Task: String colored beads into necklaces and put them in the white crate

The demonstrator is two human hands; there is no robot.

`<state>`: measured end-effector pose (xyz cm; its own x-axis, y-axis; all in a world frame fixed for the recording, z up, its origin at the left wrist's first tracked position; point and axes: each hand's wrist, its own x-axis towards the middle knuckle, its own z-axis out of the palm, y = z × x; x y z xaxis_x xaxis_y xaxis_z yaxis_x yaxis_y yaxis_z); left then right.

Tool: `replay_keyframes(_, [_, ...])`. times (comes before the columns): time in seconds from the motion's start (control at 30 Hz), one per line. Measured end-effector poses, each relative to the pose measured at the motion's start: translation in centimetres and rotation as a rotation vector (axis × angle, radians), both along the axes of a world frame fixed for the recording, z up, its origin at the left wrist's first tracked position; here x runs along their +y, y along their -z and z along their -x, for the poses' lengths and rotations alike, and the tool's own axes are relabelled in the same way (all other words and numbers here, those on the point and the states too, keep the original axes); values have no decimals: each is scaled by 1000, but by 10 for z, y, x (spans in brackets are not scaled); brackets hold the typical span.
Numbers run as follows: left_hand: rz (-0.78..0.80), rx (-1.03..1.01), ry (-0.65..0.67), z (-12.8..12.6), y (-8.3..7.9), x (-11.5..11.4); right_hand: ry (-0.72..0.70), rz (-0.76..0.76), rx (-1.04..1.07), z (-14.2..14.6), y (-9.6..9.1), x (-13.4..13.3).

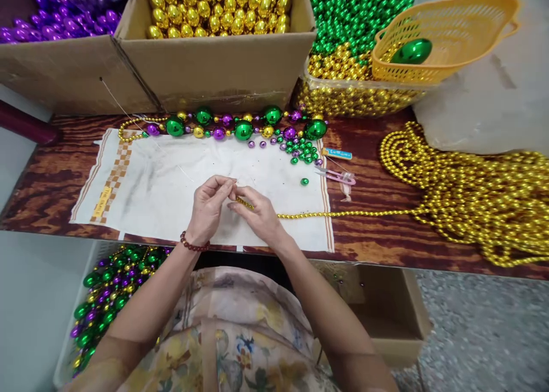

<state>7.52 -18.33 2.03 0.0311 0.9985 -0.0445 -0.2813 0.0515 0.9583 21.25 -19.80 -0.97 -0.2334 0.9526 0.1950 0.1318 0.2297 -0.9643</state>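
My left hand (pixel 209 207) and my right hand (pixel 257 212) meet over a white cloth (pixel 141 186) on the wooden table. My right hand pinches the end of a thin gold bead strand (pixel 343 214) that trails right to a big pile of gold strands (pixel 484 203). My left hand's fingers are pinched on a fine thread (pixel 171 160) close to that strand end. A strung row of large green, gold and purple beads (pixel 240 126) lies along the cloth's far edge.
Loose small green beads (pixel 300 149) and pink snips (pixel 341 178) lie right of my hands. Cardboard boxes hold gold beads (pixel 218 9) and purple beads (pixel 64 9). A yellow basket (pixel 446 35) sits on a tub of green and gold beads. A bin of finished strands (pixel 111 295) stands below left.
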Motion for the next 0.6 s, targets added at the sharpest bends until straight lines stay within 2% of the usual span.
replay_keyframes(0.1, [-16,-12,-38,9,-9,6,20,-39,-81,5,-2,0])
replay_keyframes(0.13, [-18,36,-33,12,-12,9,15,-55,-123,3,-3,0])
replay_keyframes(0.2, [-39,267,30,19,-17,13,8,-109,-261,-1,-7,0])
replay_keyframes(0.3, [-139,758,262,27,-24,16,25,-200,-579,-1,-14,-2])
replay_keyframes(0.4, [-217,1094,510,31,-34,18,-2,-230,-818,6,-22,-4])
replay_keyframes(0.5, [-184,1269,654,33,-43,22,-43,-227,-884,11,-26,-6])
replay_keyframes(0.6, [-43,1284,792,34,-50,27,-61,-212,-881,8,-30,-8])
